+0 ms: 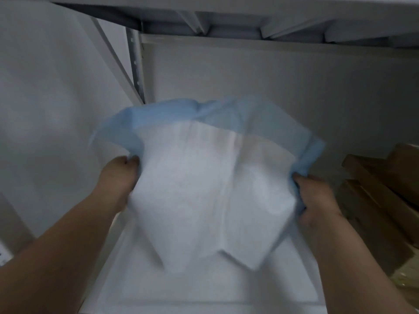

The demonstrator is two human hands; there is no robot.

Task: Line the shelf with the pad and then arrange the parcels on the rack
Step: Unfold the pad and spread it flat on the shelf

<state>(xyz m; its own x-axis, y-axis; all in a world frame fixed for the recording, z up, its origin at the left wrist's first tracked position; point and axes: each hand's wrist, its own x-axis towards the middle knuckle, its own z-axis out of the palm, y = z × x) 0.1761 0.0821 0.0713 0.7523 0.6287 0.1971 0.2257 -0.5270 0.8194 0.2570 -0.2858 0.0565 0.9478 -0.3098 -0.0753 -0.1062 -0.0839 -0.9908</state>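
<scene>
Hands hold a partly folded white pad (204,196) with a blue backing above the white shelf (226,288): the left hand (118,177) pinches its left edge, the right hand (315,196) grips its right edge. Brown cardboard parcels (381,200) lie stacked at the shelf's right side.

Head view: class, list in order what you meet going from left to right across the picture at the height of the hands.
Left hand gripping the pad's left edge → white and blue pad, still partly folded → right hand gripping its right edge → brown parcels stacked at the right.
</scene>
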